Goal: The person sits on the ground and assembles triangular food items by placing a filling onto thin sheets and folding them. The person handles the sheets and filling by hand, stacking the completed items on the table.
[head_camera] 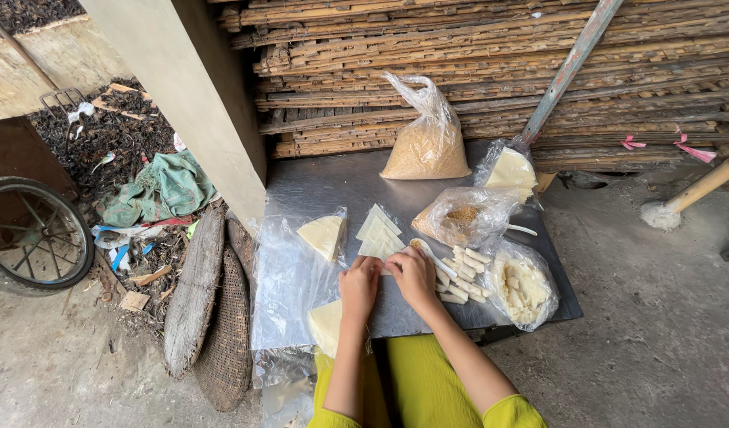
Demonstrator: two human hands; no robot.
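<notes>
My left hand [359, 286] and my right hand [413, 277] meet over a pale dough sheet [388, 270] at the near middle of a metal tray table [317, 186], fingers curled on it. Just beyond them lie several flat triangular wrappers [378, 231]. A white spoon [434, 257] lies right of my right hand. Several rolled pale sticks [464, 274] are piled next to it. An open clear bag [526, 287] of more rolls sits at the right edge.
A tied bag of tan crumbs [426, 143], an open bag of filling [464, 215] and a bag of wrappers [508, 170] stand farther back. Clear plastic with wrapper wedges [322, 235] covers the left side. Stacked bamboo slats [491, 63] rise behind. A wheel [31, 234] and woven baskets [221, 333] are left.
</notes>
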